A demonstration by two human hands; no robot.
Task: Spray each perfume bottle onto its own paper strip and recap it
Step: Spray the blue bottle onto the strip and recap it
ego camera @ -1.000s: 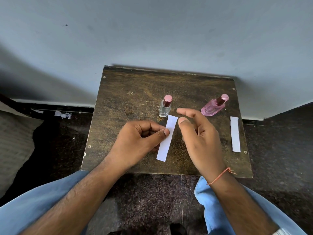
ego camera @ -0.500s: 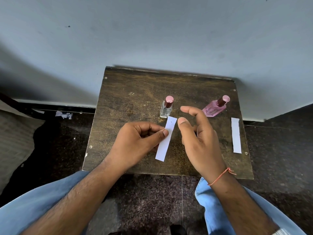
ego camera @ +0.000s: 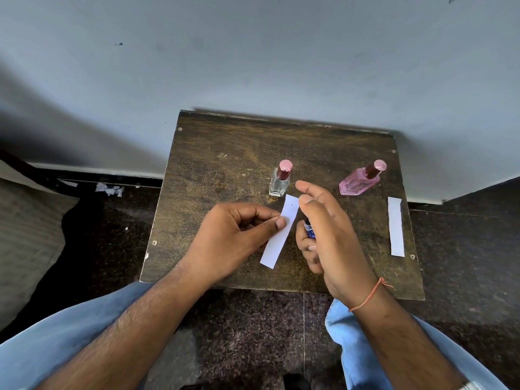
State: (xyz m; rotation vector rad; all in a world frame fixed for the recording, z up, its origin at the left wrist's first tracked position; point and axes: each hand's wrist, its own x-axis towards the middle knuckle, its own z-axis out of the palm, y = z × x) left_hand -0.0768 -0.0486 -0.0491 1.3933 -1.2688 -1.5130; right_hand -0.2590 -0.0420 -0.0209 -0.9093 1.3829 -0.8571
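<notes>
Item one: my left hand, fingers curled, thumb and forefinger pinching a white paper strip near its upper part. The strip hangs slanted over the middle of the table, its top end toward the clear bottle, its lower end toward me.

Item two: my right hand, just right of that strip. Forefinger and thumb stretch forward, nearly straight; the lower fingers curl around a small dark blue object, of which only a sliver shows inside the palm. I cannot tell what it is, nor whether it bears a cap. An orange thread circles this wrist.

Item three: clear glass bottle, square-bodied, upright, pink cap on. It stands near the table's centre, just beyond the top of the held strip, untouched by either hand.

Item four: pink bottle, faceted, pink cap on, appearing to lean toward the right. It sits at the right rear of the table, well apart from the clear bottle.

Item five: second paper strip, white, lying flat near the table's right edge, just in front of the pink bottle.

Item six: small dark wooden table, worn top, set against a pale grey-blue wall.

Item seven: my knees in light blue trousers, at the near edge, above a dark speckled floor.
</notes>
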